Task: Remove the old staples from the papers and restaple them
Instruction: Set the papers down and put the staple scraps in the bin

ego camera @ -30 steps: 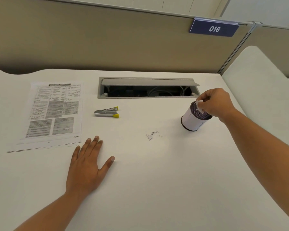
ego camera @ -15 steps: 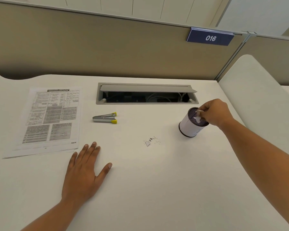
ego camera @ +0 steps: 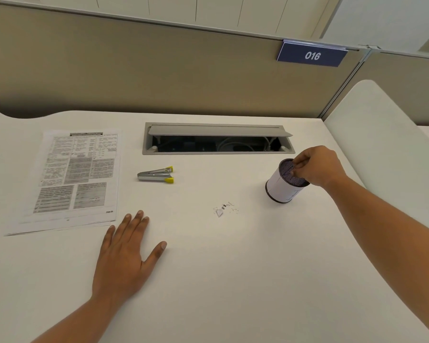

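the right hand dips curled fingers into the cup; i cannot tell if they pinch anything. better let go well inside its rim. left hand lies flat, released, near the papers.

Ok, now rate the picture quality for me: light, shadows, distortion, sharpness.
Head view: soft, even light, no glare on the desk; only faint shadows under the left hand and beside the cup. Same view: wide-angle bending bows the partition rail. The 016 sign reads clearly, the small print on the papers is too soft to read, the loose staples barely resolve.
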Motion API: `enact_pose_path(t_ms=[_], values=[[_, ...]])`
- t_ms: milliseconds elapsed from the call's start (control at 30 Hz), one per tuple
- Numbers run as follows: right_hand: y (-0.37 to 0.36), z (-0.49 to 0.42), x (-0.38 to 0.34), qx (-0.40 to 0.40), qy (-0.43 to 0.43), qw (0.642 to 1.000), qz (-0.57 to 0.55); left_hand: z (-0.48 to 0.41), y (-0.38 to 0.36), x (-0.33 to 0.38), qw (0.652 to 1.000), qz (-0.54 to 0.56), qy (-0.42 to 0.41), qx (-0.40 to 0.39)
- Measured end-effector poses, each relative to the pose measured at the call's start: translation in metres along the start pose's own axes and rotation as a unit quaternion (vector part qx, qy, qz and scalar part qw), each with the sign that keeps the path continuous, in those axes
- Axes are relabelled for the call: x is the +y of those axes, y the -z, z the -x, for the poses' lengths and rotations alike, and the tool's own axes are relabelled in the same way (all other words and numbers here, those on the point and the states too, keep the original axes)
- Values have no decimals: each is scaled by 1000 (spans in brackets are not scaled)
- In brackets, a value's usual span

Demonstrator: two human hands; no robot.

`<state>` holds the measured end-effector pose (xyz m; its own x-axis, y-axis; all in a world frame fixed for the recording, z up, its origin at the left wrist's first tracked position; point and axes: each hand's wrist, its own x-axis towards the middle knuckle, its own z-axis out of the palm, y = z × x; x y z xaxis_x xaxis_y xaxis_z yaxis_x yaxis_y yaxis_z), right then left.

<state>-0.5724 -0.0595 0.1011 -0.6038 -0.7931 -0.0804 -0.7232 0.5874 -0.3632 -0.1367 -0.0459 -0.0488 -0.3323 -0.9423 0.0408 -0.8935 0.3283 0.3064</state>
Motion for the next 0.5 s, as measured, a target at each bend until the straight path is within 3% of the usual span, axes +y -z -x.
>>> enact_pose_path(t_ms=[267, 367, 500], values=[[-3, 31, -28, 71, 71, 991, -93, -1, 1, 1, 1000, -2, 0, -3], [-33, 67, -45, -17, 101, 988, -113, -1, 1, 1, 1000, -3, 2, -2], [-86, 91, -41, -100, 116, 988, -15, 0, 2, 1, 1000, -4, 4, -5]])
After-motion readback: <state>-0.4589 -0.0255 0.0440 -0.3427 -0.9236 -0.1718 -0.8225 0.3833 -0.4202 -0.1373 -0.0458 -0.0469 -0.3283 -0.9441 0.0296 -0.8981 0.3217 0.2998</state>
